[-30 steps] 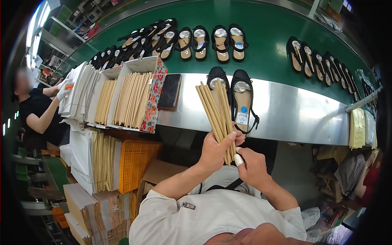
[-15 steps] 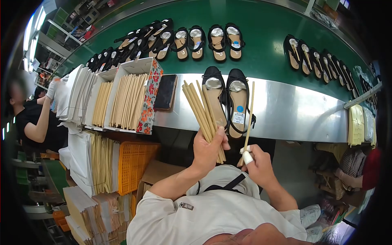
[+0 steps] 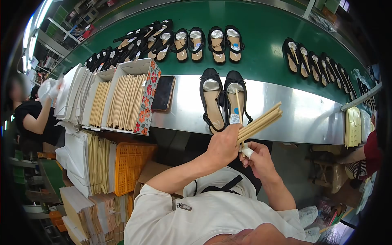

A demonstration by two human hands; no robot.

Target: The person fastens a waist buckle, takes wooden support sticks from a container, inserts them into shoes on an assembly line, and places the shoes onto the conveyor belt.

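My left hand (image 3: 223,143) is closed round a bundle of wooden sticks (image 3: 261,122), which now slants up to the right. My right hand (image 3: 257,157), with white wraps on its fingers, pinches the lower end of a single stick (image 3: 239,102). That stick's far end reaches the silvery stuffing in the toe of the right black shoe (image 3: 235,87). Beside it on the metal strip lies the left black shoe (image 3: 211,98), with stuffing in its toe and no stick in view.
Boxes of sticks (image 3: 126,98), a dark phone-like object (image 3: 164,93) and white paper stacks (image 3: 73,94) are at left. Shoe rows (image 3: 220,45) stand on the green surface (image 3: 261,53). An orange crate (image 3: 132,167) is lower left. A co-worker (image 3: 34,118) is far left.
The right hand drew one stick out of the bundle, and its tip moved from beside the right shoe into the toe area. The left hand moved right and tilted the bundle rightward.
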